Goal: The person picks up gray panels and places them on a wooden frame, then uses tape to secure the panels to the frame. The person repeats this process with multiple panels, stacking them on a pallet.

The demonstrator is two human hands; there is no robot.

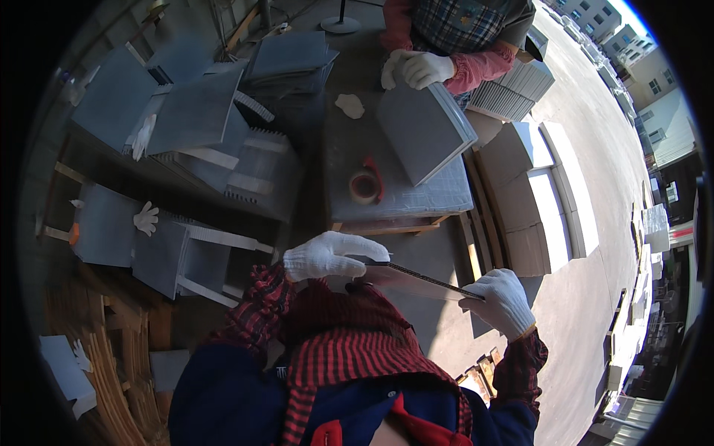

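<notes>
Head view: a thin panel (420, 283) is held edge-up before the person's torso, the left hand (331, 256) and right hand (503, 301) gripping opposite ends, likely for balance. Beyond, a worktop (428, 203) carries a tape roll (364, 186) and panel stack (424, 134).

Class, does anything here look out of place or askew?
Yes: a white glove lies unworn on grey boards at left; beyond, a grey sheet sits askew across a pile, out of line with it.

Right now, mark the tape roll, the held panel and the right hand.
Tape roll (363, 197), head view, lower part of its ring.
Held panel (415, 284), head view, broad face.
Right hand (503, 302), head view, back of the glove.
</notes>
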